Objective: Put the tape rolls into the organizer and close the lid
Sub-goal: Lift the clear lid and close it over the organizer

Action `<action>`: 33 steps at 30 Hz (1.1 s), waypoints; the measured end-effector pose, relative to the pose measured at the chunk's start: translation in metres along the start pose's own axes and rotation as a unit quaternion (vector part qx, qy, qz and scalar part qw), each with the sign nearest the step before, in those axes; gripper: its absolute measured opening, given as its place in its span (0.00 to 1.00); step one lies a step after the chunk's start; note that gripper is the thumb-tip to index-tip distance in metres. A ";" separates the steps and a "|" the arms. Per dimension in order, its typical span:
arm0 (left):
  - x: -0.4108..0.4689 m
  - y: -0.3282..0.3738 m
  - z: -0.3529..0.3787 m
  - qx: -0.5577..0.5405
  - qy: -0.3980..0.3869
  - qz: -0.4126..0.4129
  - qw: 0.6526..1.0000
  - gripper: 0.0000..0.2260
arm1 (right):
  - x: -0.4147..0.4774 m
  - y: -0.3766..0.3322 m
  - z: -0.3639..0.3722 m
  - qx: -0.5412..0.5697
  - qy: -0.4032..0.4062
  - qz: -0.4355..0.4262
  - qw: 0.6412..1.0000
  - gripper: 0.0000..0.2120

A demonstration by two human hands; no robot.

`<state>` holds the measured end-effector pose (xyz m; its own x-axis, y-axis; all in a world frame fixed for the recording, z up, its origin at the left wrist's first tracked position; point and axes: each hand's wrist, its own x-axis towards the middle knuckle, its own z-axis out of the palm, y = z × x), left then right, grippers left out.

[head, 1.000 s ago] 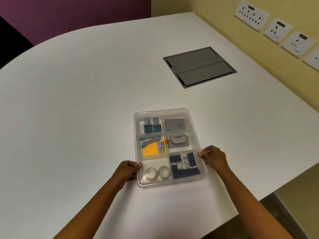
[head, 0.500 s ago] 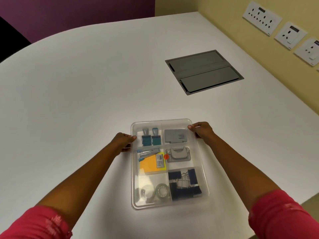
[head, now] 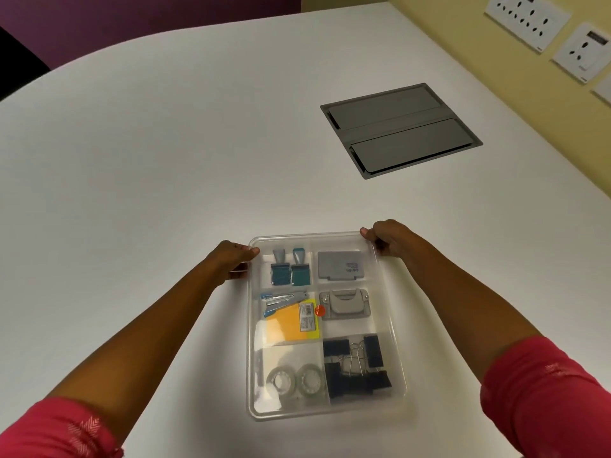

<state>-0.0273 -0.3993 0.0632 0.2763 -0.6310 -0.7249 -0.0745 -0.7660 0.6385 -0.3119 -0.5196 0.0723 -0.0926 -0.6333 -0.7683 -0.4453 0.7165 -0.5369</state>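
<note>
Left hand (head: 231, 259), right hand (head: 386, 238) now gripping organizer (head: 393, 352) far corners; we've moved up from near ones. Lid on. Tape rolls (head: 295, 380) inside, near-left compartment, on table (head: 148, 176).

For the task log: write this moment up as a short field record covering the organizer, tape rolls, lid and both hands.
organizer: clear divided box on white table
tape rolls: two clear rolls in near-left compartment, side by side
lid: clear cover appears to lie over the box; hard to tell if fully seated
left hand: at far-left corner, fingers on the rim
right hand: at far-right corner, fingers on the rim
other contents: black binder clips, yellow notes
</note>
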 end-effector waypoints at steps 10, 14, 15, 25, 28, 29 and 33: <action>0.018 0.023 0.003 0.074 0.012 -0.004 0.997 0.17 | 0.010 0.004 -0.004 0.038 -0.030 0.028 0.998 0.09; 0.025 0.021 0.008 0.099 0.031 -0.014 0.994 0.12 | 0.010 0.004 -0.004 0.026 -0.034 0.028 0.999 0.11; 0.027 0.021 0.008 0.097 0.029 -0.017 0.995 0.12 | 0.009 0.004 -0.004 0.025 -0.034 0.025 0.999 0.11; -0.030 -0.041 0.046 0.257 0.248 0.311 0.881 0.24 | -0.036 0.063 0.018 -0.160 0.207 -0.329 0.907 0.20; -0.052 -0.080 0.069 0.286 0.224 0.351 0.863 0.30 | -0.053 0.106 0.032 -0.225 0.202 -0.391 0.869 0.29; -0.056 -0.090 0.075 0.297 0.221 0.345 0.862 0.31 | -0.055 0.117 0.035 -0.254 0.200 -0.393 0.861 0.30; -0.056 -0.107 0.089 0.297 0.241 0.297 0.875 0.34 | -0.051 0.133 0.042 -0.309 0.211 -0.384 0.844 0.33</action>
<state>-0.1205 -0.2929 0.0127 0.3814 -0.9240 -0.0271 -0.7866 -0.3398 0.5156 -0.3292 -0.3799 0.0262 0.1830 -0.9830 -0.0138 -0.8859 -0.1588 -0.4359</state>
